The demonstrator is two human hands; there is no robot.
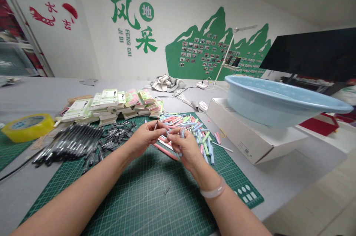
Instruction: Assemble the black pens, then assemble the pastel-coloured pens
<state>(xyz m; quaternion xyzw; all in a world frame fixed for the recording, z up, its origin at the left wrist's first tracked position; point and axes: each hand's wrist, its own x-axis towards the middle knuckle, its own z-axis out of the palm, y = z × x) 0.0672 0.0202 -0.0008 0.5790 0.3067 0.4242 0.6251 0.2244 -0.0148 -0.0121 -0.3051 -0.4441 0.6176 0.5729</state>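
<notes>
Over the green cutting mat [167,213], my two hands meet fingertip to fingertip. My left hand [146,137] is closed in a pinch on a thin pen part [156,124], whose narrow dark end sticks up past the fingers. Closed fingers of my right hand [187,147] grip a light blue pen piece [182,134]. What sits between the touching fingertips is too small to make out. Loose pastel pen parts [205,141] in pink, blue, green and white lie behind and right of my hands. A small dark piece [167,190] rests on the mat nearer to me.
Left of my hands lie black pens [75,143] and loose black caps [119,132]. Small boxes [111,100] are heaped behind them, with yellow tape [29,127] at far left. A blue basin [267,102] sits on a white box [250,135] at right.
</notes>
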